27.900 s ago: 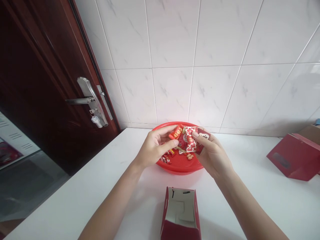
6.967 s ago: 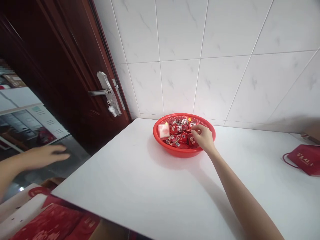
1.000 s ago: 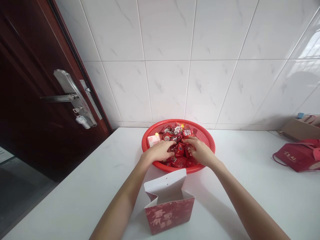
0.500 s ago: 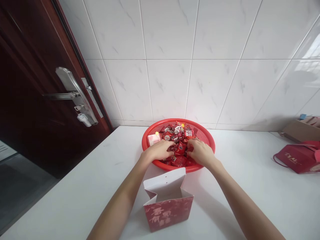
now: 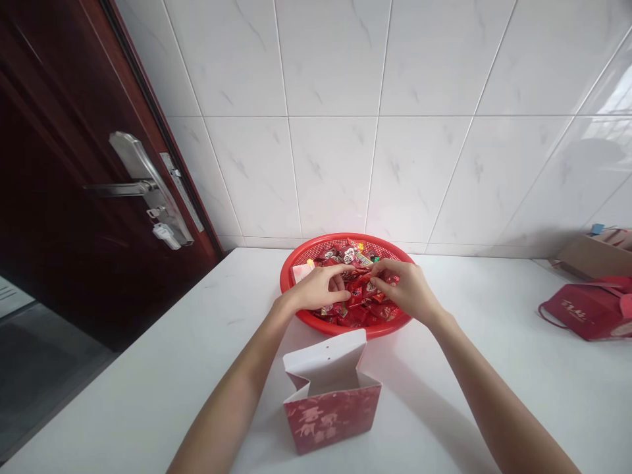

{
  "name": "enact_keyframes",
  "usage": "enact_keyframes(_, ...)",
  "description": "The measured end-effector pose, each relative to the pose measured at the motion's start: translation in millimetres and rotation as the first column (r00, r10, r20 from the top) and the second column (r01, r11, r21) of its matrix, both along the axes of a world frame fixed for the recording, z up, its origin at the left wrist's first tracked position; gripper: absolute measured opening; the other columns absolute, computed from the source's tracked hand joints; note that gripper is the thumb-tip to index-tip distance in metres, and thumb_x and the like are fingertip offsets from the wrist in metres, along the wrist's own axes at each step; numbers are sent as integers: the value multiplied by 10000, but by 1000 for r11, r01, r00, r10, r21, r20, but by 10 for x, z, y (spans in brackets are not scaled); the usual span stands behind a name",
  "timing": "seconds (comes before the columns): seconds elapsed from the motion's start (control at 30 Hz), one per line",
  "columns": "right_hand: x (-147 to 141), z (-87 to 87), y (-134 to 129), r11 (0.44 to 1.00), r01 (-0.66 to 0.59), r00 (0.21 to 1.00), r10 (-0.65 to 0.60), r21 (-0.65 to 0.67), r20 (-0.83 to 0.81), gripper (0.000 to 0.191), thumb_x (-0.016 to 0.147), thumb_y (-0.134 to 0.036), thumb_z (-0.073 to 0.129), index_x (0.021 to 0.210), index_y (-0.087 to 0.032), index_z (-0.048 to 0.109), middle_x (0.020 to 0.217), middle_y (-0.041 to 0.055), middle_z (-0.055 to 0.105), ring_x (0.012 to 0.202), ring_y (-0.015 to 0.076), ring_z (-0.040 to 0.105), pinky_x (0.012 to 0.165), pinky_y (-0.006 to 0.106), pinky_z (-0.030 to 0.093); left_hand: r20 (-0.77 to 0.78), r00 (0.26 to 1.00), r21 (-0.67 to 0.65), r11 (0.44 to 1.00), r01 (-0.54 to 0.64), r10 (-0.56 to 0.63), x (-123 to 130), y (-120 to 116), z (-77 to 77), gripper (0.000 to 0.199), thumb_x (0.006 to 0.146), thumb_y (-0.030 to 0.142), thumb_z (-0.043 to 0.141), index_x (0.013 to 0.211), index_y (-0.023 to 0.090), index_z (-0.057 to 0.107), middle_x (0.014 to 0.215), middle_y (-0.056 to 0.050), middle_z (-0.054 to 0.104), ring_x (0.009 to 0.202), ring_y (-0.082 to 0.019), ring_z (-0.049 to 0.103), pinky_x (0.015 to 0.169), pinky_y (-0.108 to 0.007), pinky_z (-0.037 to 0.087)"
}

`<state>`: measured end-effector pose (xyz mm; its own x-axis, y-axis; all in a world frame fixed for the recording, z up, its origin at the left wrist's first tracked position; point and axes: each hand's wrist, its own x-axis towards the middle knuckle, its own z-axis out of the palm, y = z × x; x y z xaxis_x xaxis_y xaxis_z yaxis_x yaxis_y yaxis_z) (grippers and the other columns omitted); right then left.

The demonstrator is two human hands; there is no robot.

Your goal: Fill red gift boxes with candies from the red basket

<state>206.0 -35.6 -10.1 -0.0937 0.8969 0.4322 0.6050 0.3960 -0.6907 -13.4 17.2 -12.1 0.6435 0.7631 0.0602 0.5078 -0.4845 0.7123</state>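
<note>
A red plastic basket point(image 5: 289, 289) near the wall holds a heap of wrapped candies point(image 5: 353, 316), mostly red. Over its left part, my left hand point(image 5: 326, 288) has its thumb and fingers curled round a red wrapped candy point(image 5: 356, 289). Facing it from the right, my right hand point(image 5: 405, 286) pinches red wrapped candy at the basket's middle; its exact grip is partly hidden. In front of the basket an open red paper box point(image 5: 333, 418) stands upright between my forearms, its white back flap raised.
A closed dark red box point(image 5: 585, 313) with a cord handle lies at the right, before a brown cardboard box point(image 5: 602, 255). White tiled wall point(image 5: 330, 171) bounds the white table point(image 5: 222, 309) behind. A dark wooden door point(image 5: 59, 164) stands at the left.
Both hands have lifted slightly out of the candy heap with red candies between the fingers. The right hand has turned and closed into a pinch. The paper box has not moved.
</note>
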Motion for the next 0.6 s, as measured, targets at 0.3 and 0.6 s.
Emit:
enact_keyframes(0.3, -58, -16, -23, 986, -163, 966, 164, 22, -201, 84, 822, -290, 638, 866, -224, 664, 951, 49, 754, 791, 206, 702, 740, 362, 581, 192, 981, -36, 999, -2, 9, -22, 1, 7, 627, 782, 384, 762, 1376, 261, 604, 1222, -79, 695, 924, -212, 698, 839, -343, 567)
enact_keyframes(0.6, -101, -1, -22, 992, -130, 863, 112, -2, -492, 279, 781, -455, 762, 821, -202, 652, 767, 44, 724, 666, 201, 698, 672, 360, 589, 354, 935, -92, 995, 26, 8, -38, 0, 31, 514, 759, 444, 785, 1192, 174, 724, 1058, -99, 757, 1000, -264, 702, 868, -378, 566)
